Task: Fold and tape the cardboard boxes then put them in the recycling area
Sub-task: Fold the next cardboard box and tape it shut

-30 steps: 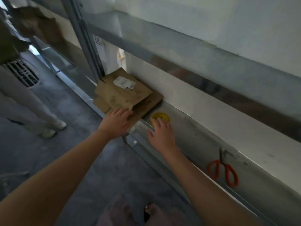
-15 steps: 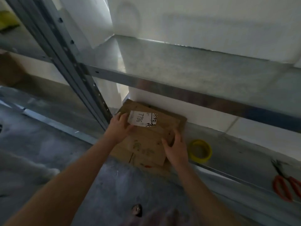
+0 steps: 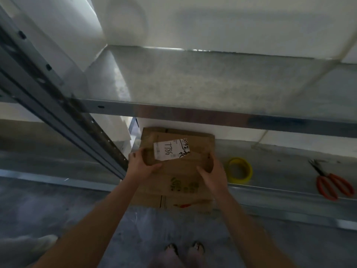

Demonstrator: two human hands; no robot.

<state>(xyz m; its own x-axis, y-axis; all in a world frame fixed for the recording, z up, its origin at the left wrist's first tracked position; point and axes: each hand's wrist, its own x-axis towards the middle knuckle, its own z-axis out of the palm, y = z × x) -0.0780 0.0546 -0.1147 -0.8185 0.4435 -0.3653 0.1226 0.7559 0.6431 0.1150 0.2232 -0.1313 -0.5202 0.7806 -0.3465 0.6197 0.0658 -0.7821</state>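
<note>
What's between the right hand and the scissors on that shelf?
Head view: the yellow tape roll lies just beside the right hand, which grips the folded cardboard. From the roll to the orange-handled scissors, the shelf is bare.

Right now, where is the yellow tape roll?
In the head view, the yellow tape roll lies on the lower shelf, just right of the right hand, with the orange-handled scissors farther right.

I see my left hand (image 3: 142, 167) and right hand (image 3: 212, 175) gripping opposite edges of the top flattened cardboard box (image 3: 179, 171), which bears a white label (image 3: 171, 150) reading 7786. Just right of it lies a yellow tape roll (image 3: 239, 178). Orange-handled scissors (image 3: 328, 180) lie farther right.
</note>
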